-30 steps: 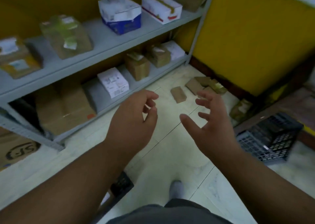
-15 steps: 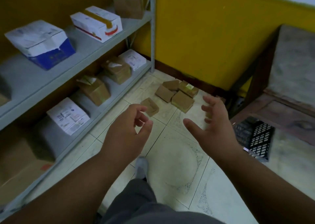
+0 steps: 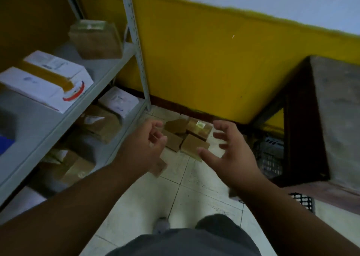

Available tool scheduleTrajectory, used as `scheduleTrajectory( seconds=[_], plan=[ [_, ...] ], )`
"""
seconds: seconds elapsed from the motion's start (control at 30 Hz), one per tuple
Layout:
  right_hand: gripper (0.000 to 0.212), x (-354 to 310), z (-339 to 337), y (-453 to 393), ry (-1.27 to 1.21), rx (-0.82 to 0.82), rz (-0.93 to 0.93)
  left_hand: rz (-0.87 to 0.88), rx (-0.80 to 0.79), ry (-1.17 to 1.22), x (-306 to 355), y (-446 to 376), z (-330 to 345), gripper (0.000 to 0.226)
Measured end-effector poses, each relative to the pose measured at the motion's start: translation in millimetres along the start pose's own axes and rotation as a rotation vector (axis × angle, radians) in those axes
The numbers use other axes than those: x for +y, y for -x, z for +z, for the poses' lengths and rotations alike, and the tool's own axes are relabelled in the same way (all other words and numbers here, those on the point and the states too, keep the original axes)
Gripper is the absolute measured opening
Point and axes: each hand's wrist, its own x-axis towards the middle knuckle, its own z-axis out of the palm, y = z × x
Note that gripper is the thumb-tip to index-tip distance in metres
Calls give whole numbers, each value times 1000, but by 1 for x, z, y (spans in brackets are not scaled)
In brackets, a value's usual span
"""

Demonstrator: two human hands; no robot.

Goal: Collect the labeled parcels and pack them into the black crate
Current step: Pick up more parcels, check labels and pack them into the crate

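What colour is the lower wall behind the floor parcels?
Yellow; the lower wall shows best in the head view.

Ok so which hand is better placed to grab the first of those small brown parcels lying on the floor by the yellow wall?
Probably the right hand: it is open, and its thumb appears nearest the closest brown parcel in the pile. The left hand has looser curled fingers and sits over by the shelf.

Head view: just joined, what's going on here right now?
A person reaches both bare hands toward a cluster of small brown parcels on the tiled floor by the yellow wall. The left hand and right hand are empty, fingers spread or loosely curled. The black crate sits to the right, under a wooden bench.
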Motion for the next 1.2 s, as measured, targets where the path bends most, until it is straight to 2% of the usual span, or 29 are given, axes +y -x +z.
scheduleTrajectory(
  seconds=[0.13, 0.23, 0.33, 0.43, 0.5, 0.57, 0.77, 0.93, 1.07, 1.2],
  plan=[
    [61, 27, 20, -98, 60, -94, 15, -80, -22, 46, -19, -96, 29, 28],
    [58, 69, 52, -188, 111, -206, 34, -205, -16, 101, -55, -166, 70, 30],
    [58, 128, 111, -287, 179, -342, 53, -374, -12, 155, -113, -233, 121, 35],
    [54, 202, 179, -373, 205, -468, 159, -502, -70, 157, -181, -291, 183, 36],
    [51, 252, 225, -418, 224, -539, 219, -544, -100, 148, -224, -326, 225, 35],
    [58, 300, 269, -453, 246, -567, 256, -550, -127, 136, -270, -357, 266, 32],
    [61, 450, 389, -507, 355, -667, 336, -647, -182, 156, -405, -397, 377, 37],
    [76, 546, 475, -542, 540, -770, 367, -702, -330, 95, -496, -393, 444, 43],
    [94, 575, 514, -544, 587, -756, 344, -795, -346, 144, -529, -406, 457, 40],
    [84, 575, 530, -539, 577, -722, 434, -896, -332, 271, -526, -421, 449, 44]
  ],
)
